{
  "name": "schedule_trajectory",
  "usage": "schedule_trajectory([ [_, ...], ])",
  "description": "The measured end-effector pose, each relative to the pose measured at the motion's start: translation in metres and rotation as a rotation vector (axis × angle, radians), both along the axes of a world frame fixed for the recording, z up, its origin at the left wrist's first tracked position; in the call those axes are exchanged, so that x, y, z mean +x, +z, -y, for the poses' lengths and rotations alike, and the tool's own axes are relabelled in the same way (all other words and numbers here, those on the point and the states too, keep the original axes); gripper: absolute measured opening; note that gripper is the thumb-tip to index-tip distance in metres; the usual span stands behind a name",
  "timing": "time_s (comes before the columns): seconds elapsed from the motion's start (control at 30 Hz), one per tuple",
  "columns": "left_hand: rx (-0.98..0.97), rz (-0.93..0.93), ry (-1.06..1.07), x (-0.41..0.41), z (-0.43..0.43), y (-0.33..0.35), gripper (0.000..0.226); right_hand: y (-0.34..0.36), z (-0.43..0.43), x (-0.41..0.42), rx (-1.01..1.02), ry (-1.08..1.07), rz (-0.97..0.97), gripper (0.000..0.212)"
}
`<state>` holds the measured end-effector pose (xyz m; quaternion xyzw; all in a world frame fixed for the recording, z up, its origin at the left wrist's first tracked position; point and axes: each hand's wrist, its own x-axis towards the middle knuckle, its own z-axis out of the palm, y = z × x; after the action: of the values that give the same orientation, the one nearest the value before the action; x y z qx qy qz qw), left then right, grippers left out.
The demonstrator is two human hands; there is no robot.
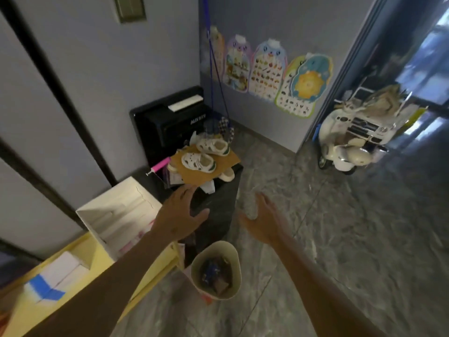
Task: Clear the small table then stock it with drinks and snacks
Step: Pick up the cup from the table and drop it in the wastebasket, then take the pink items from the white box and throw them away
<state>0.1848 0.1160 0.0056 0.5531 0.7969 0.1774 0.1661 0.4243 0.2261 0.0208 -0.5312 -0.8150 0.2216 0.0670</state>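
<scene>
The left grip is released, fingers spread flat, palm down over the near part of the small dark counter, its fingertips reaching just to the near edge of a brown cardboard sheet. The right grip is also released and empty, palm turned inward, held in the air to the right of the counter and above the grey marbled floor.

The cardboard sheet lies across the far part of the counter top and carries two small white child's shoes with green trim, one behind the other. A third pale shoe peeks out from under the sheet's right edge, and some white papers stick out at its near edge. A pink hand pump rests at the sheet's left side.

Behind the counter stands a black box-like appliance against the wall. To the left sits an open white box on a yellow shelf unit. A cream wastebasket with wrappers inside stands on the floor just in front of the counter. A white ride-on toy car is well apart at the right, near picture charts on the wall.
</scene>
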Motion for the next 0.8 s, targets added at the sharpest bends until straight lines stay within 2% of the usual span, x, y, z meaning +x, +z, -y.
schedule_trajectory([
  [0.1, 0.098, -0.012, 0.066, -0.018, 0.012, 0.073, 0.099, 0.057, -0.005, -0.005, 0.037, 0.032, -0.085, 0.103],
  [0.23, 0.199, -0.025, 0.169, -0.046, 0.042, 0.137, 0.097, 0.124, -0.003, -0.025, 0.122, 0.187, -0.152, 0.080],
  [0.3, 0.223, -0.040, 0.238, -0.060, 0.060, 0.155, 0.103, 0.144, -0.003, -0.042, 0.148, 0.262, -0.163, 0.078],
  [0.4, 0.228, -0.025, 0.333, -0.081, 0.085, 0.161, 0.096, 0.151, -0.008, -0.076, 0.137, 0.313, -0.149, 0.081],
  [0.53, 0.208, -0.030, 0.446, -0.102, 0.115, 0.157, 0.090, 0.160, 0.006, -0.126, 0.167, 0.491, -0.067, 0.091],
  [0.63, 0.206, -0.007, 0.517, -0.121, 0.134, 0.143, 0.093, 0.154, 0.015, -0.167, 0.161, 0.572, -0.022, 0.088],
  [0.8, 0.096, 0.048, 0.568, -0.158, 0.143, 0.101, 0.091, 0.120, 0.028, -0.225, 0.149, 0.674, 0.041, 0.081],
])
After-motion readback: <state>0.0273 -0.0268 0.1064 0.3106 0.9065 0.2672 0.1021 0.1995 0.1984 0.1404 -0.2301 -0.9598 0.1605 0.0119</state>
